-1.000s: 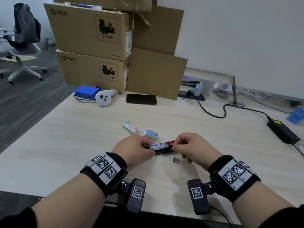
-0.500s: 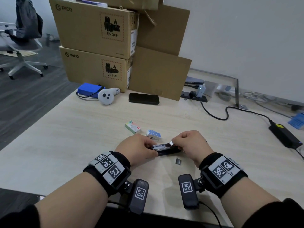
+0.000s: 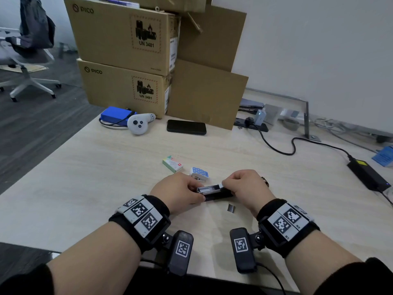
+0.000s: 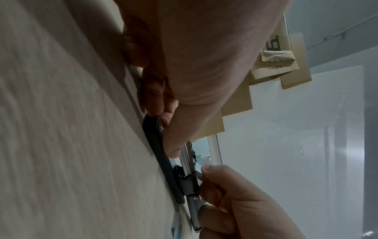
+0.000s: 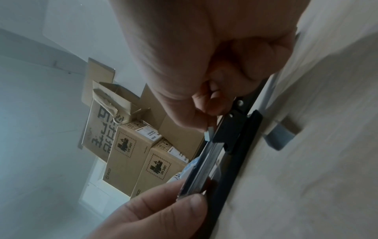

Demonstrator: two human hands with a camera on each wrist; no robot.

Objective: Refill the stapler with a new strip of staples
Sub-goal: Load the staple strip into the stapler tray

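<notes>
The black stapler lies on the table with its metal channel open upward. My left hand grips the stapler's left end, thumb on the near side. My right hand pinches a small pale staple strip at the channel's right end. The right wrist view shows the same staple strip between thumb and forefinger, right above the stapler. In the left wrist view the left thumb presses the stapler, and the staple strip is beside it. A short loose staple piece lies just in front.
A staple box and a white, blue-dotted small object sit just behind the hands. Further back are a phone, a white controller, a blue pack and stacked cartons. A cable and power brick are at the right.
The red part of the stapler seen a second ago no longer shows. My right hand now holds the pale strip at the open channel's right end. Both hands sit slightly further from me.
</notes>
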